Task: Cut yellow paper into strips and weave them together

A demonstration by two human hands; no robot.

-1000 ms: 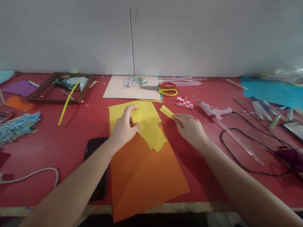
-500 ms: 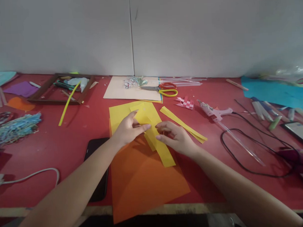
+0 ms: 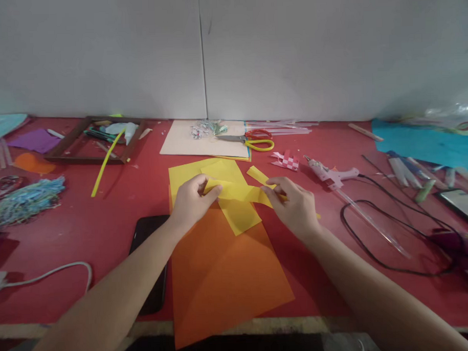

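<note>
Yellow strip [image 3: 238,190] at the dial's centre, held above the yellow paper [image 3: 241,221] and spanning the two hands, with a slight bend near its right end. Left hand [image 3: 192,197], at 9 o'clock, pinches one end between thumb and fingers; right hand [image 3: 292,204], at 3, has a narrow pinch on the other (how much strip runs on behind the fingers, I cannot tell).

Change: half a second ago the strip slanted toward 5 o'clock from the left hand alone, the right hand's fingers just beside it. Now it lies across, both ends controlled; I judge this steadies it for handling.

Farther out: loose yellow strips [image 3: 256,172] at 2, running partly behind the right hand; orange sheet [image 3: 222,278] at 6, under the yellow paper; black phone [image 3: 149,229] at 8; scissors [image 3: 261,142] at 1; pink checked piece [image 3: 288,161] at 2; glue gun [image 3: 329,175] at 3.
</note>
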